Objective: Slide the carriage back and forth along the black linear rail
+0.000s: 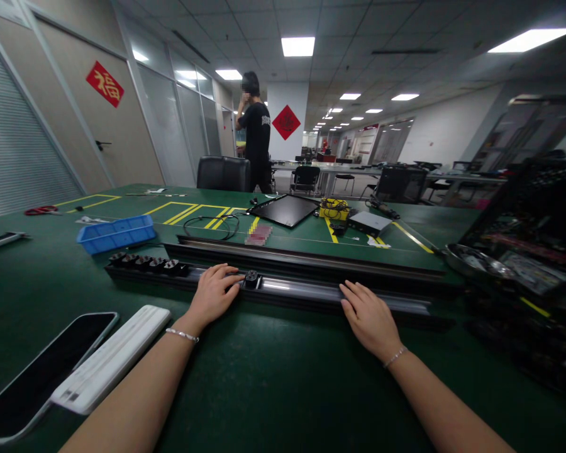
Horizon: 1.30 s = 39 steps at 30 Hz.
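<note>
A long black rail (306, 293) with a shiny channel lies across the green table in front of me. My left hand (216, 292) rests over its left half, fingers stretched out, the fingertips at the left side of a small black socket module (251, 279) sitting in the channel. Several similar socket modules (144, 262) are lined up at the rail's left end. My right hand (368, 319) lies with fingers extended on the near edge of the rail's right half. Just behind runs a second black rail (311, 259), roughly parallel.
A blue bin (116, 234) stands at the left, with a phone (42, 371) and a white power bank (113, 358) nearer me. Farther back lie a black panel (285, 209) and a grey box (368, 223). A metal bowl (476, 261) stands right; a person (257, 132) is beyond the table.
</note>
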Available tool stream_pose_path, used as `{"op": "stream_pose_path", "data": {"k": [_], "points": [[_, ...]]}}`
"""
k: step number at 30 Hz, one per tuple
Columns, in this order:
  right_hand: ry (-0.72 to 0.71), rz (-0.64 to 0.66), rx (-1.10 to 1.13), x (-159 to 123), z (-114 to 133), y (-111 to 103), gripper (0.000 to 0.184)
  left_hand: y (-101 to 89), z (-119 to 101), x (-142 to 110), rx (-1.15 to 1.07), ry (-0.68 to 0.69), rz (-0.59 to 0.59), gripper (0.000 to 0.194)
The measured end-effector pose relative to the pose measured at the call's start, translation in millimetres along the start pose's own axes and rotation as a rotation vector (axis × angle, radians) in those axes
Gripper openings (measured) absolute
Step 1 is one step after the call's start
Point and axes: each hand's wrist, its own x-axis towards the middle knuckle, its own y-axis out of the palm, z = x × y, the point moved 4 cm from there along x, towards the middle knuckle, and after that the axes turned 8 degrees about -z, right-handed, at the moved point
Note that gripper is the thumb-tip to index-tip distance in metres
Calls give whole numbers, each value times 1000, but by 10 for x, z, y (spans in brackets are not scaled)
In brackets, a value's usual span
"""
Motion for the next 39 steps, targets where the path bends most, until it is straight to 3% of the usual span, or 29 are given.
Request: {"op": "stream_pose_path", "data": {"k": [39], "points": [[9, 26, 4, -2, -4, 3, 48, 28, -31, -34, 45, -16, 117, 32]]}}
